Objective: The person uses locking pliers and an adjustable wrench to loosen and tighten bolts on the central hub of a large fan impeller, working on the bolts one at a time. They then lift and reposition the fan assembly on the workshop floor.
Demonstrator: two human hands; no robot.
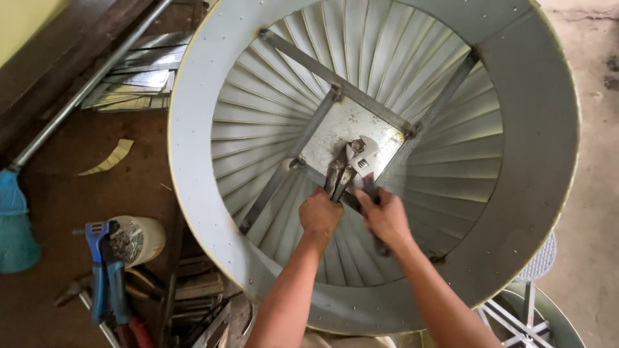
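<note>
My left hand clamps pliers and my right hand clamps an adjustable wrench on the fan drum's hub plate.

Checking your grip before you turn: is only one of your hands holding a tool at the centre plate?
No: the left hand grips pliers and the right hand an adjustable wrench, both at the bolt.

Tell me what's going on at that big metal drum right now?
A person leans over a large round sheet-metal housing with fan-like blades inside. The left hand holds pliers and the right hand an adjustable wrench; both tools meet at a bolt on the square centre plate. On the floor to the left lie a blue riveter, a tub of small metal bits and metal strips.
</note>
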